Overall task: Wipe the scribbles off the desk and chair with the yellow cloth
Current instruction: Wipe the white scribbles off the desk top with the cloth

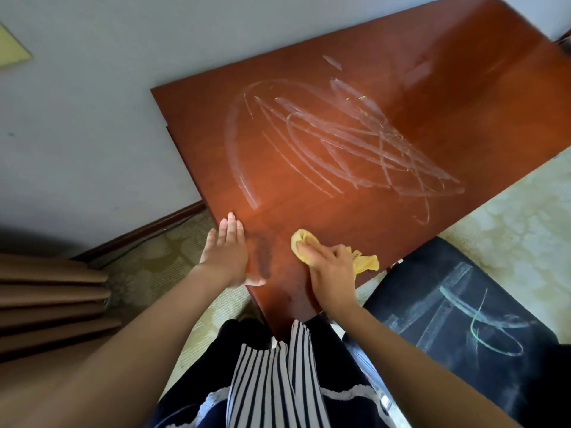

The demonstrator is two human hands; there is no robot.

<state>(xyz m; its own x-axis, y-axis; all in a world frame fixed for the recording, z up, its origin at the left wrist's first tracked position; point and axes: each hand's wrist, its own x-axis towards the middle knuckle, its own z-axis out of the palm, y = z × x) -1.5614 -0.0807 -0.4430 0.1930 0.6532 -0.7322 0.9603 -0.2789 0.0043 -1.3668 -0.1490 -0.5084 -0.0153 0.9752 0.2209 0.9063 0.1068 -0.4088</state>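
While right hand (330, 268) grip clamps yellow cloth (301, 240) on desk (463, 88) | left hand (227, 251) grip apart, flat

pale grey wall (92, 88) is standing ahead | yellowish sheet (12, 47) is showing at its upper left | dark baseboard (139, 233) is running along its foot | patterned carpet (509, 217) is lying underfoot | brown pleated curtain (52, 304) is hanging at my left | I am wearing a striped top (272, 381)

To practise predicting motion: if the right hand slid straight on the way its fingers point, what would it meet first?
Probably the broad arc of the scribbles, after a stretch of bare desk. The right hand holds the yellow cloth, which leads. The exact line is uncertain.
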